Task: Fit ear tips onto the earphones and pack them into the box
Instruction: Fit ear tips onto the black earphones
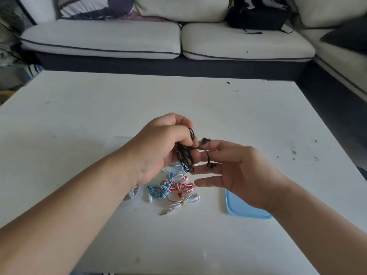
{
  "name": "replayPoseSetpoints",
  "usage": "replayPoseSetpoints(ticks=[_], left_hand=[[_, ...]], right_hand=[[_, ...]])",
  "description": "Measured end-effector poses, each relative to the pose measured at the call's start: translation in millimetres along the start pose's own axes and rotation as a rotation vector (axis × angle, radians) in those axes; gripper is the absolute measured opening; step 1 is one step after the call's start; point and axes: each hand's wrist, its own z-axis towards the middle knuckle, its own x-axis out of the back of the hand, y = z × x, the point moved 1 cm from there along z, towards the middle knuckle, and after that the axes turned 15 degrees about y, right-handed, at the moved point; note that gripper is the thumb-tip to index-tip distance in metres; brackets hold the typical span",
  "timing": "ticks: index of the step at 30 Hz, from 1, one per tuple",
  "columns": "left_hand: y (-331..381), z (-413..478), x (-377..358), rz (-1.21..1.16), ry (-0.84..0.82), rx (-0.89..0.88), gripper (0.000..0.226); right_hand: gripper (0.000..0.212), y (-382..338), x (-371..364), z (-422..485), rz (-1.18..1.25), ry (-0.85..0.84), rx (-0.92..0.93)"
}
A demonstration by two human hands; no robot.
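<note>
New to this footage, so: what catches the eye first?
The black earphones, gripped as a bundle in the left hand above the white table, straight fingers of the right hand at the earbuds. Nearer the person lies a pile of coloured earphones, a light blue tray to its right.

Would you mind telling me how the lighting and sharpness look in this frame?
Head view: soft, even light, no glare; a faint shadow lies on the table left of the left hand; the black earphones are slightly blurred; wide-angle distortion curves the sofa.

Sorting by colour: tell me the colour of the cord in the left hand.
The cord is black, seen in the head view.
</note>
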Motion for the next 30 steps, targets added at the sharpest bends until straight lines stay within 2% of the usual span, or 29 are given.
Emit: replayPoseSetpoints(ticks=[3, 6, 11, 14, 16, 20, 25, 27, 30], left_hand=[[-4.2, 5.1, -1.0, 0.071, -0.011, -0.040, 0.020], [-12.4, 7.6, -2.8, 0.253, -0.005, -0.127, 0.024], [-20.6, 8.2, -8.2, 0.359, 0.017, -0.171, 0.010], [-20.8, 9.2, -10.0, 0.411, 0.036, -0.199, 0.004], [-21.8, 7.5, -12.3, 0.459, 0.025, -0.238, 0.008], [-24.7, 3.6, -15.7, 0.513, 0.026, -0.318, 0.010], [-26.3, 5.8, -11.2, 0.553, 0.016, -0.362, 0.011], [-27.1, 8.2, -8.8, 0.561, 0.037, -0.399, 0.010], [-26.1, 11.6, -5.8, 0.555, 0.076, -0.429, 0.010]], right_hand=[[0.033, 1.5, 3.2, -1.6, 0.024, 0.025, -0.012], [0.031, 3.4, 5.9, -0.8, 0.006, 0.051, 0.049], [0.028, 5.5, 8.9, 0.7, 0.016, 0.104, 0.062], [0.033, 5.8, 10.2, 1.5, 0.049, 0.152, 0.039], [0.040, 6.9, 9.2, 1.5, 0.062, 0.154, 0.029], [0.021, 7.5, 7.7, 1.9, 0.084, 0.154, 0.046], [0.017, 5.4, 12.7, 4.0, 0.134, 0.179, 0.058], [0.022, 3.2, 11.9, 3.1, 0.142, 0.149, 0.030], [0.042, 1.0, 10.8, 0.1, 0.252, 0.145, -0.005]])
